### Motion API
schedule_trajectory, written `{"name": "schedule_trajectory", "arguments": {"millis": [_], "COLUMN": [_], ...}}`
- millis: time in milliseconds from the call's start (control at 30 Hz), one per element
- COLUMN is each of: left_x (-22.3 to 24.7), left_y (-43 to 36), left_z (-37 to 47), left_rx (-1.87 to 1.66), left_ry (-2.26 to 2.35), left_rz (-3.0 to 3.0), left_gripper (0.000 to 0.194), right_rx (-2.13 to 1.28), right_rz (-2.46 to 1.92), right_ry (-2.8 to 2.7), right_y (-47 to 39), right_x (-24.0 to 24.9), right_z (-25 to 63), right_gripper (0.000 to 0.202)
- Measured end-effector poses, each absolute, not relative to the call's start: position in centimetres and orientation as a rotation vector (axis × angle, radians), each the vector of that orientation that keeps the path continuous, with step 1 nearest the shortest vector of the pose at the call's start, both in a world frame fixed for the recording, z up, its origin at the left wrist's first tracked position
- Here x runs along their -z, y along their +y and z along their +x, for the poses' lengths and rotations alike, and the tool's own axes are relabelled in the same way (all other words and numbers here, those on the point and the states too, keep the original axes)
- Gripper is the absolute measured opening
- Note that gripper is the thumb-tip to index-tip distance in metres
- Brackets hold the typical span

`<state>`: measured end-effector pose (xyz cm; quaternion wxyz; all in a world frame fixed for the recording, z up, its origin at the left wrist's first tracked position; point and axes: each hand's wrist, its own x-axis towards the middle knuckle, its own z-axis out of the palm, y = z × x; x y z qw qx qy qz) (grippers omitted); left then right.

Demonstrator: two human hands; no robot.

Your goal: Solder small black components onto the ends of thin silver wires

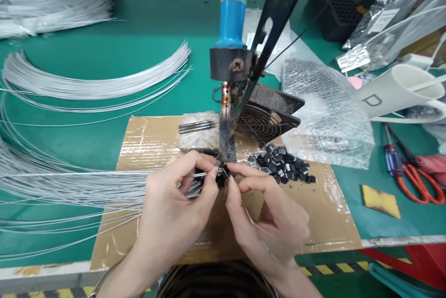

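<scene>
My left hand (pixel 181 200) pinches a thin grey wire (pixel 128 173) close to its end, just under the tip of a soldering iron (pixel 226 116) clamped upright in front of me. In my right hand (pixel 266 214), thumb and fingers close on a thin strand of solder (pixel 248 214), whose end meets the iron's tip. A small part at the wire's end is too hidden to make out. Many more grey wires run leftward beneath my left hand. To the right of the tip lies a pile of small black connectors (pixel 284 163) on the cardboard (pixel 320 214).
Behind the iron sits a black fan (pixel 265 112), with a wrapped block (pixel 198 137) to its left. Wire bundles (pixel 101 82) lie at left. Bubble wrap (pixel 324 107), a white mug (pixel 393 89), a yellow sponge (pixel 381 200), a screwdriver (pixel 393 161) and scissors (pixel 420 184) are at right.
</scene>
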<state>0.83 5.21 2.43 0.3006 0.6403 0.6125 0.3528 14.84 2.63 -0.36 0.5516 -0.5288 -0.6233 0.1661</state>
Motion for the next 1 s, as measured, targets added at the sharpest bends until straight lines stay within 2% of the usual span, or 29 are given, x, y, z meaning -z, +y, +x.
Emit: {"name": "schedule_trajectory", "arguments": {"millis": [1000], "left_x": [-2.87], "left_y": [5.09], "left_z": [0.88], "left_rx": [-0.929], "left_ry": [1.645], "left_rz": [1.693], "left_gripper": [0.016], "right_rx": [-0.367], "right_rz": [-1.249], "right_ry": [-1.471], "right_y": [2.72], "right_x": [0.36], "right_z": [14.78], "right_gripper": [0.019]}}
